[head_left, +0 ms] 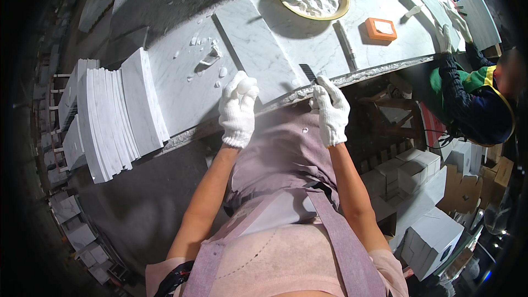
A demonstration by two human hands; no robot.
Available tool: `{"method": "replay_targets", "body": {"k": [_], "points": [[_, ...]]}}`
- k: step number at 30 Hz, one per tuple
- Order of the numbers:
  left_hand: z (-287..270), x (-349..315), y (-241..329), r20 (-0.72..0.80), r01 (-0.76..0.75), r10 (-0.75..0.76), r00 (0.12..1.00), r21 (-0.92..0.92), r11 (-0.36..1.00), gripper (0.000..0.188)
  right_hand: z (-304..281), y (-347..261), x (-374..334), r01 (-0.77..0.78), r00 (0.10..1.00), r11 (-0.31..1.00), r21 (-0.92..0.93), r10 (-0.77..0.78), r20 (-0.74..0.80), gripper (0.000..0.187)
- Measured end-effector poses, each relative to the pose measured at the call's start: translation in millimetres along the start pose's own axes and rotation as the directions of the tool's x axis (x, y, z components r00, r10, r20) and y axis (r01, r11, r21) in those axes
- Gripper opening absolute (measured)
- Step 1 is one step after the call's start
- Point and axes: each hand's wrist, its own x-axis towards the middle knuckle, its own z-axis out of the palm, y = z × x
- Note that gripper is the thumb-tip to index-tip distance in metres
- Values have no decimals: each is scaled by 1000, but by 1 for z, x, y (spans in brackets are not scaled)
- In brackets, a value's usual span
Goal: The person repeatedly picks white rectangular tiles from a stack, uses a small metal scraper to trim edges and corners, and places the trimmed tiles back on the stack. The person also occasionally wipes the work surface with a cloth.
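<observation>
White knit gloves cover both hands at the near edge of a marble-topped bench. My left hand (237, 111) is closed around a smooth white lump (249, 85), whose material I cannot make out. My right hand (331, 111) grips a putty knife (308, 71), its dark flat blade pointing away over the bench edge. Between and beyond the hands lies a grey-veined marble tile (258, 44). Left of it, white scraps (212, 56) and crumbs are scattered over the bench surface (173, 85).
A yellow basin (345, 8) of white powder stands at the back, near an orange box (380, 29) and a narrow strip (346, 45). Tiles (113, 115) stand stacked at left. At right, a co-worker (467, 85) handles a slab. White boxes (432, 242) sit below.
</observation>
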Motion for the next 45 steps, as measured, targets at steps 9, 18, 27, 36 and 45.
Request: {"method": "replay_targets", "body": {"k": [9,18,27,36,45], "points": [[5,23,-11,195,-519,506,840,561,645,66,-93,47,-9,-260,950,932,254,199,241,29],[8,41,-22,317,-685,649,692,573,450,59,-115,114,-11,-430,898,748,506,296,326,29],[9,36,-22,322,-669,626,710,586,457,38,-100,84,-11,-548,829,591,592,475,295,21],[14,36,-13,287,-690,671,683,554,465,39,-99,79,-10,-552,825,584,595,486,288,20],[15,36,-4,307,-684,647,698,553,475,32,-96,76,-10,-550,824,598,583,502,263,19]]}}
